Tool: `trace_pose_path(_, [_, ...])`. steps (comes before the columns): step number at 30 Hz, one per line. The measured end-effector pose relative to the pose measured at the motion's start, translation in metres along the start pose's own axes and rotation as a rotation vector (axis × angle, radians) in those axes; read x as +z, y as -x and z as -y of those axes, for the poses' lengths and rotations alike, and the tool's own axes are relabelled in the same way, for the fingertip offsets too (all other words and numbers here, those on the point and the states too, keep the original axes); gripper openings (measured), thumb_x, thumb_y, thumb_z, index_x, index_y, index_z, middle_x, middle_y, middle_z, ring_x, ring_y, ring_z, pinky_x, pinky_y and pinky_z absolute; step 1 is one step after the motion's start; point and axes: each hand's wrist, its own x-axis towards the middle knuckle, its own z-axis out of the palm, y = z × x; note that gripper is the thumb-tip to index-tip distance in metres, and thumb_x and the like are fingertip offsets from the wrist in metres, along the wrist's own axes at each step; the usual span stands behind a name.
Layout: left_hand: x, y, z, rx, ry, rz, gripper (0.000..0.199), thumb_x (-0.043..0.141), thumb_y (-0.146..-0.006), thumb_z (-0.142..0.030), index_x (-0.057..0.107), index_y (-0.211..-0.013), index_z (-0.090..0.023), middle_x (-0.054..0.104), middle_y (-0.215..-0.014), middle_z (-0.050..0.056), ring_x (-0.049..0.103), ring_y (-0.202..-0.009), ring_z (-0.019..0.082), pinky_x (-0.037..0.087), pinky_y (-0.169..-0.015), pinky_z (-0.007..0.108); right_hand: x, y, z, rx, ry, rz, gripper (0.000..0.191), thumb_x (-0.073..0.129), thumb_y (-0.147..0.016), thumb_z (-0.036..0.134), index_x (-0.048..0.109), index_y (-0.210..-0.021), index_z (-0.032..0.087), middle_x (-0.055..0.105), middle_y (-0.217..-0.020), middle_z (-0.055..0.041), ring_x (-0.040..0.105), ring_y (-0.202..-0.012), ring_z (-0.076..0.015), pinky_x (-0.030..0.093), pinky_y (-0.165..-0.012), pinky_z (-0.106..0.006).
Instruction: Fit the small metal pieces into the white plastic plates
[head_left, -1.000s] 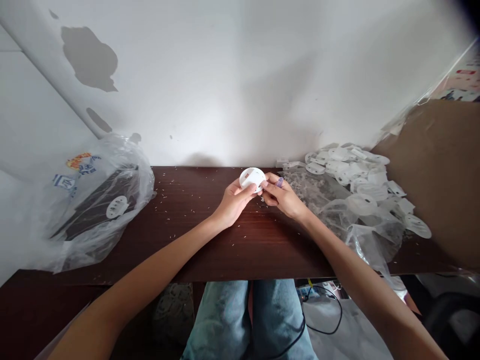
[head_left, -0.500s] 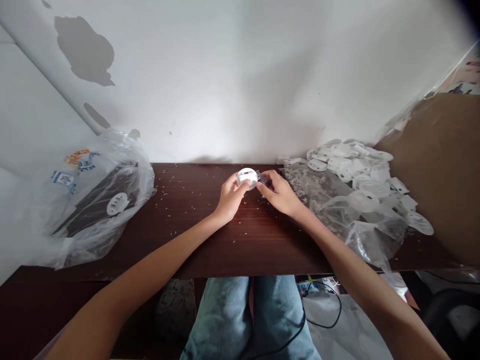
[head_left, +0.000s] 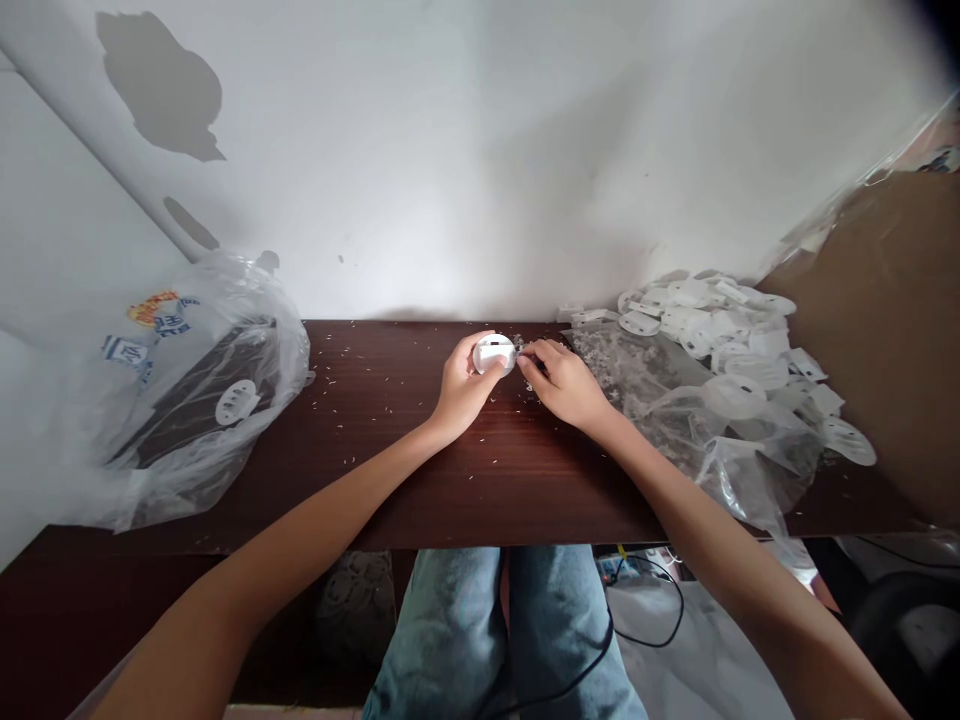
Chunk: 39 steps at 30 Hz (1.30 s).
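Note:
My left hand (head_left: 466,385) grips a round white plastic part (head_left: 493,354) above the table, thumb across its face. A raised bar and a small dark slot show on that face. At the part's right edge, my right hand (head_left: 559,378) is closed in a pinch. Something tiny and pale shows at its fingertips, too small to name. Behind and below the right fingers lie small translucent bits on the tabletop.
Similar white parts are heaped at right (head_left: 697,330) beside a cardboard box (head_left: 877,330). Small clear pieces (head_left: 615,365) lie on a plastic bag before them. Another plastic bag (head_left: 259,300) at left holds a white part (head_left: 238,402). White slivers dot the dark table (head_left: 420,490).
A dark object at my right fingers is out of sight now, and those fingers have drawn into a pinch by the part's edge. My left hand still holds the part.

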Motion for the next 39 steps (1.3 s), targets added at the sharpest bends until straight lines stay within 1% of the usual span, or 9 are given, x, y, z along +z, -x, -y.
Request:
trace_pose_path(5, [-0.001,-0.002,-0.002,-0.023,-0.012,0.0,0.041,0.082,-0.087,-0.037,0.071,-0.123,-0.022,0.076,-0.12,0.01,0.072,-0.108,0.023,0.058,-0.095,0.039,-0.001,0.002,0.004,0.025,0.065,0.007,0.028,0.048,-0.109,0.042,0.067,-0.114,0.022,0.07,-0.109,-0.0096,0.067,-0.096,-0.026,0.049,-0.082,-0.037])
trace_pose_path(10, [-0.001,-0.001,-0.006,-0.041,-0.024,-0.004,0.042,0.082,-0.087,-0.037,0.071,-0.123,-0.02,0.076,-0.117,0.01,0.071,-0.105,0.023,0.056,-0.092,0.037,-0.003,0.004,0.01,0.064,0.125,0.008,0.031,0.048,-0.109,0.043,0.068,-0.118,0.022,0.07,-0.113,-0.0111,0.067,-0.091,-0.0256,0.047,-0.075,-0.036])
trace_pose_path(13, [0.0,0.0,-0.008,-0.045,-0.043,-0.02,0.039,0.082,-0.086,-0.036,0.072,-0.12,-0.02,0.077,-0.114,0.009,0.07,-0.1,0.022,0.056,-0.089,0.036,-0.003,0.004,0.011,0.071,0.142,-0.002,0.03,0.048,-0.109,0.043,0.068,-0.118,0.022,0.071,-0.114,-0.0114,0.066,-0.087,-0.0244,0.046,-0.074,-0.035])
trace_pose_path(18, [0.0,0.0,-0.011,-0.067,-0.051,-0.02,0.034,0.08,-0.086,-0.036,0.073,-0.115,-0.019,0.077,-0.107,0.008,0.069,-0.093,0.02,0.054,-0.083,0.034,-0.002,0.005,0.01,0.074,0.147,-0.011,0.03,0.049,-0.109,0.042,0.069,-0.117,0.021,0.071,-0.115,-0.0116,0.067,-0.089,-0.0248,0.045,-0.072,-0.035])
trace_pose_path(21, [0.0,0.001,-0.013,-0.069,-0.062,-0.009,0.033,0.079,-0.087,-0.036,0.074,-0.115,-0.019,0.077,-0.107,0.009,0.069,-0.094,0.021,0.054,-0.084,0.034,-0.002,0.005,0.01,0.078,0.15,-0.008,0.031,0.049,-0.109,0.043,0.069,-0.117,0.022,0.071,-0.115,-0.0115,0.067,-0.089,-0.0249,0.045,-0.071,-0.034])
trace_pose_path(23, [0.0,0.001,-0.014,-0.067,-0.057,-0.003,0.034,0.079,-0.087,-0.036,0.074,-0.116,-0.019,0.077,-0.111,0.009,0.069,-0.098,0.021,0.055,-0.087,0.035,-0.002,0.005,0.011,0.074,0.152,-0.009,0.03,0.05,-0.109,0.043,0.069,-0.117,0.021,0.071,-0.114,-0.0112,0.067,-0.089,-0.0249,0.044,-0.071,-0.034])
trace_pose_path(28, [0.0,0.0,-0.015,-0.054,-0.051,0.001,0.045,0.078,-0.087,-0.032,0.069,-0.13,-0.022,0.074,-0.126,0.01,0.069,-0.108,0.022,0.054,-0.093,0.036,-0.002,0.005,0.012,0.072,0.164,-0.017,0.031,0.05,-0.108,0.043,0.07,-0.117,0.021,0.071,-0.113,-0.0109,0.066,-0.086,-0.0238,0.043,-0.068,-0.034])
trace_pose_path(34, [-0.001,-0.001,-0.01,0.002,-0.069,0.003,0.049,0.077,-0.087,-0.029,0.065,-0.134,-0.024,0.071,-0.129,0.01,0.067,-0.109,0.022,0.054,-0.094,0.035,-0.002,0.006,0.013,0.044,0.206,-0.021,0.03,0.049,-0.109,0.042,0.07,-0.118,0.022,0.071,-0.114,-0.0108,0.066,-0.086,-0.0238,0.04,-0.065,-0.034])
trace_pose_path(39, [-0.001,0.001,-0.01,0.028,-0.132,0.013,0.047,0.075,-0.088,-0.028,0.064,-0.133,-0.025,0.071,-0.128,0.009,0.068,-0.105,0.022,0.054,-0.09,0.034,0.001,0.008,0.013,-0.006,0.319,-0.04,0.033,0.045,-0.11,0.041,0.07,-0.117,0.021,0.071,-0.111,-0.0124,0.066,-0.091,-0.025,0.036,-0.062,-0.033])
